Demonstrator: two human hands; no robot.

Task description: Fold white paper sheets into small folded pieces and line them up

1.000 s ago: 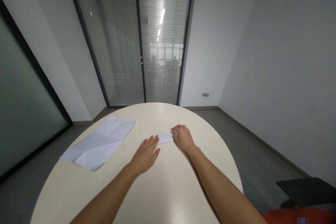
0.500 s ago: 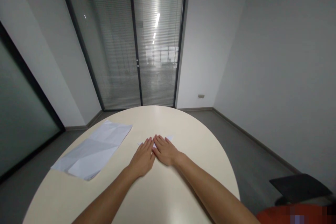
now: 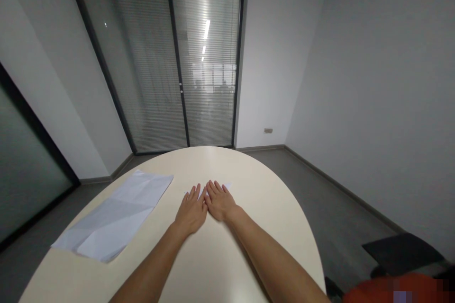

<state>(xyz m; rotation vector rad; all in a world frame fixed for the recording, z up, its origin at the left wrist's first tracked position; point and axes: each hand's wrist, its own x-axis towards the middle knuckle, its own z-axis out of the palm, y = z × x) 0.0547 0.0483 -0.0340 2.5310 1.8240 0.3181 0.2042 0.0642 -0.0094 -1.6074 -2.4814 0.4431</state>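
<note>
Folded paper (image 3: 226, 185) may slip
My left hand (image 3: 192, 210) and right hand (image 3: 219, 201) press it mid-table (image 3: 220, 255), fingers (image 3: 215, 190) flat, gripping nothing. I think it could slide on the smooth top and crease crooked.

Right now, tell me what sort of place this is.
Probably a small office meeting room: a round cream table, tall glass doors with slatted blinds, and bare grey walls. The left hand and right hand lie flat on a small white paper.

On the table (image 3: 245, 260): left hand (image 3: 192, 210) and right hand (image 3: 218, 201) side by side mid-table, covering a small paper (image 3: 226, 185); big sheet (image 3: 113, 218) near the table's left edge.
</note>
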